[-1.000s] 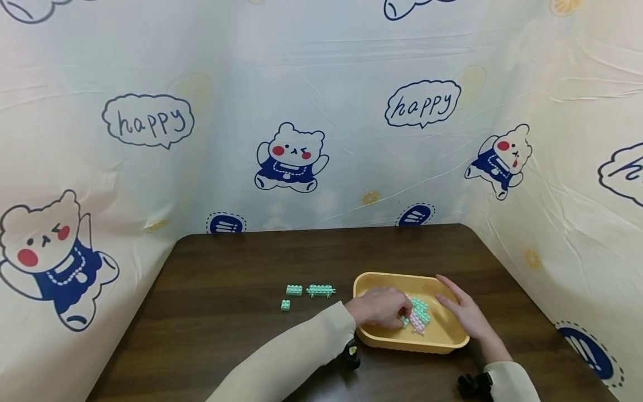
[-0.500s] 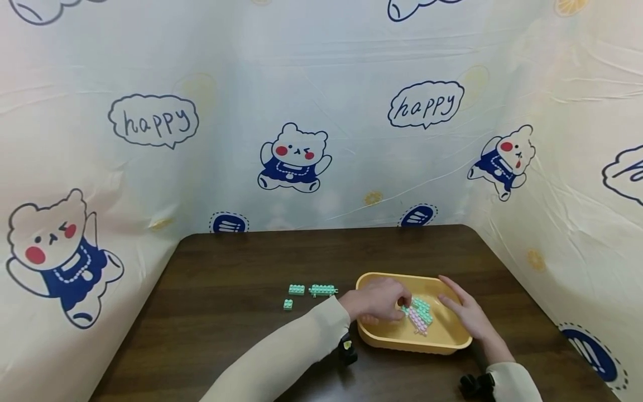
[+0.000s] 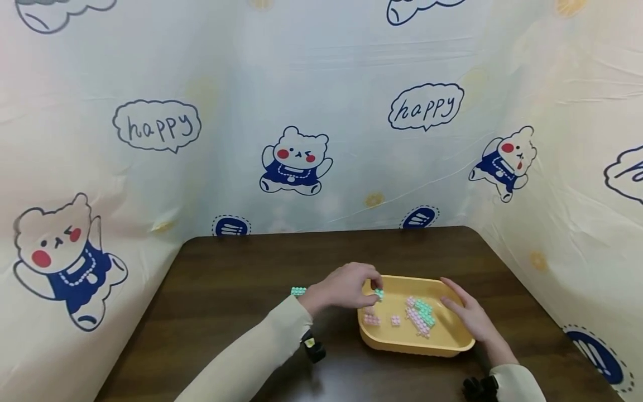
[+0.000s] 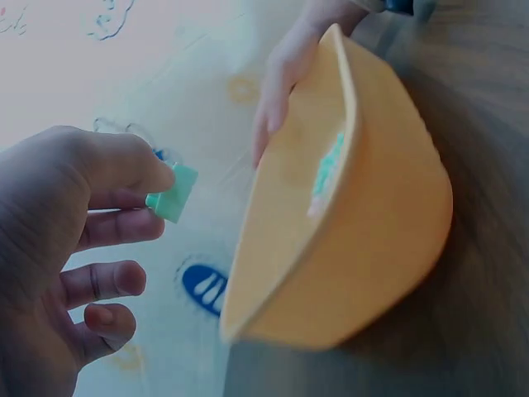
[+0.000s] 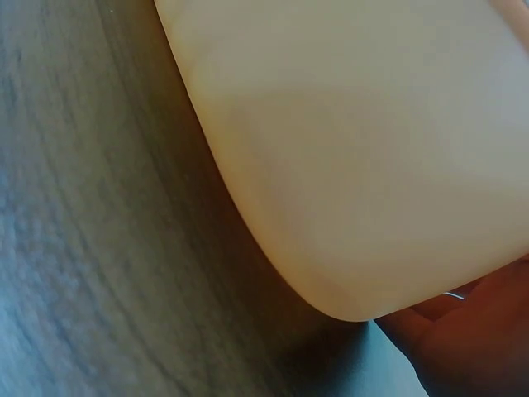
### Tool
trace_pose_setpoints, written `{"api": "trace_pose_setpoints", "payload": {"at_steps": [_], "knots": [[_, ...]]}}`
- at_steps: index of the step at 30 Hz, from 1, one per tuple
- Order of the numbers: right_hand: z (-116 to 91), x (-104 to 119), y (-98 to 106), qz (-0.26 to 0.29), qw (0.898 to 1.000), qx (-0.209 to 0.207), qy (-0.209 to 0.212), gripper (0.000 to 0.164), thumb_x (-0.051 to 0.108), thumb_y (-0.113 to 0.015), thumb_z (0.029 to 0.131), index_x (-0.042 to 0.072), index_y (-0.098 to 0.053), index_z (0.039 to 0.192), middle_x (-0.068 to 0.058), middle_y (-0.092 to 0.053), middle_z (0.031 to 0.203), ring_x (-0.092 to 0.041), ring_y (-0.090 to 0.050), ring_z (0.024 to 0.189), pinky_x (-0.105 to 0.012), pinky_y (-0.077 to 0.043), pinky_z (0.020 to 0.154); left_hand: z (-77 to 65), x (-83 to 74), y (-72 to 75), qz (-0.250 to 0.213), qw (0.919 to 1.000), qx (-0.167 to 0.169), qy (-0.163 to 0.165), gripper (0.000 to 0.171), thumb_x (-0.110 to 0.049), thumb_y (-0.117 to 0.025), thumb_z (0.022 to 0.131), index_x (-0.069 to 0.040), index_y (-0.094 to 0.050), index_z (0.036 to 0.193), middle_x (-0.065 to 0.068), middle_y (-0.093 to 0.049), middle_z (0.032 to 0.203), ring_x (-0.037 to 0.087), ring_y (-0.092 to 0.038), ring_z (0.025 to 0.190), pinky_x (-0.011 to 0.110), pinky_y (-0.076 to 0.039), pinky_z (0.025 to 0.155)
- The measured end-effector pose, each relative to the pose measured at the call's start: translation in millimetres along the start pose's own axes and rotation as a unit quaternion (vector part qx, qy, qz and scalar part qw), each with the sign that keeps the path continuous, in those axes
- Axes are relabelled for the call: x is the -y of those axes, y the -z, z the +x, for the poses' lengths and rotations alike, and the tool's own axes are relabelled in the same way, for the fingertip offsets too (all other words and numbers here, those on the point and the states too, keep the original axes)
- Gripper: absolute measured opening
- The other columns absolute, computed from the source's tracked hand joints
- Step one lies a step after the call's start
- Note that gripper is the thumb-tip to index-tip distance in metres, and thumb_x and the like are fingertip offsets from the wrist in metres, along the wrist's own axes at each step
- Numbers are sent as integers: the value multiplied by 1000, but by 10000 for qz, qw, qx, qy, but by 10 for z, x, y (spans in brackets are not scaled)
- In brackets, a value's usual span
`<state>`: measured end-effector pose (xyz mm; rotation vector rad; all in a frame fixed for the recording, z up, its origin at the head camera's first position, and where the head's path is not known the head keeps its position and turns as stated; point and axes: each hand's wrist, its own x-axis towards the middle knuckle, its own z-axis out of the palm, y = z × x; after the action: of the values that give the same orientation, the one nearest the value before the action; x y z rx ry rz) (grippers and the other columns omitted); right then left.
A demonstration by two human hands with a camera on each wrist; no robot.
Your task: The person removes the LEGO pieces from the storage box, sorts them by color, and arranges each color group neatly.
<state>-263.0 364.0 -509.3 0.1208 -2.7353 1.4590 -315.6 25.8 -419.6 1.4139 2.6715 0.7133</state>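
My left hand (image 3: 345, 286) pinches a small mint-green building block (image 4: 177, 194) between thumb and index finger, over the left side of the yellow plastic bin (image 3: 412, 347). The other fingers are partly bent beneath, as the left wrist view shows. At the bin's right rim, my right hand (image 3: 476, 319) holds the wall, with the thumb on the inner side. Inside the bin lie a cluster of mint-green blocks (image 3: 425, 314), a strip of pink blocks (image 3: 417, 319), a single pink block (image 3: 395, 320) and more pink pieces (image 3: 372, 319) near the left wall.
Left of the bin, a green block (image 3: 298, 291) shows on the dark wooden table (image 3: 226, 312), partly behind the left forearm. A patterned curtain (image 3: 346, 167) rises behind the table's far edge and along its sides.
My left hand has risen from the bin's middle and moved left with a green block, uncovering pink pieces inside. The left forearm now covers most green blocks on the table. The right hand stays put.
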Motion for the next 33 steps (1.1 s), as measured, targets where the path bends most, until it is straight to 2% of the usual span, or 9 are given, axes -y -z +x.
{"api": "trace_pose_setpoints", "payload": {"at_steps": [3, 8, 13, 17, 19, 24, 26, 29, 33], "knots": [[3, 9, -36, 10, 10000, 2, -1, 60, 30, -53, 100, 10, -32, 152, -26, -25, 156, -49, -20, 142, -67, -19, 107, -214, 99, 94, 34, 9997, -202, 98, 11, -29, -70, 87, -24, -69, 97, -11, -61, 93, 8, -56, 81, 19, -46, 69], [2, 2, -12, -63, 10000, 29, -33, 60, 31, -52, 101, 11, -31, 152, -26, -25, 156, -49, -21, 141, -67, -21, 106, -482, 248, 181, -131, 9981, -500, 348, 11, -28, -70, 87, -24, -69, 97, -12, -62, 94, 6, -57, 83, 21, -48, 72], [-12, -16, -37, -85, 9999, 79, -110, 60, 32, -53, 100, 10, -31, 152, -27, -26, 155, -48, -22, 141, -66, -23, 106, -794, 395, 190, -431, 9942, -711, 686, 13, -28, -71, 86, -22, -69, 98, -9, -64, 95, 10, -58, 82, 23, -48, 71], [-5, -15, -35, -38, 9999, 41, -99, 60, 31, -52, 101, 10, -31, 152, -26, -26, 155, -48, -22, 141, -65, -23, 106, -1005, 518, 176, -313, 9919, -967, 756, 15, -26, -72, 85, -18, -70, 98, -5, -66, 94, 14, -59, 78, 22, -46, 66], [-9, -12, -28, -25, 10000, 31, -70, 60, 31, -52, 101, 10, -31, 152, -26, -26, 156, -47, -22, 141, -65, -22, 106, -1097, 582, 160, -217, 9903, -1087, 835, 14, -26, -73, 84, -19, -70, 96, -7, -65, 92, 14, -58, 76, 22, -46, 64], [-42, -8, -24, -7, 10000, 54, -51, 60, 30, -52, 101, 10, -29, 153, -26, -24, 156, -47, -22, 140, -64, -23, 106, -1293, 706, 94, -175, 9870, -1181, 1077, 12, -25, -75, 83, -22, -70, 94, -12, -63, 90, 19, -60, 75, 22, -46, 64], [-49, -4, -23, -71, 9999, 58, -94, 60, 31, -51, 101, 11, -29, 153, -24, -24, 157, -45, -24, 141, -58, -26, 107, -1352, 753, 54, -151, 9867, -1161, 1131, 12, -24, -74, 83, -22, -70, 94, -12, -63, 90, 20, -62, 77, 23, -47, 66], [-43, 3, -19, -70, 9999, 59, -147, 60, 32, -51, 101, 11, -29, 153, -23, -24, 157, -44, -23, 141, -56, -26, 107, -1424, 812, -7, -150, 9853, -1101, 1296, 11, -25, -74, 83, -22, -70, 94, -12, -63, 90, 20, -63, 80, 24, -48, 69], [-22, 14, -16, 30, 9998, 87, -181, 62, 33, -52, 101, 11, -28, 153, -25, -22, 157, -46, -20, 141, -64, -22, 107, -1499, 867, -67, -132, 9826, -1014, 1548, 12, -26, -74, 84, -22, -70, 95, -11, -63, 91, 18, -61, 80, 26, -48, 70]]}}
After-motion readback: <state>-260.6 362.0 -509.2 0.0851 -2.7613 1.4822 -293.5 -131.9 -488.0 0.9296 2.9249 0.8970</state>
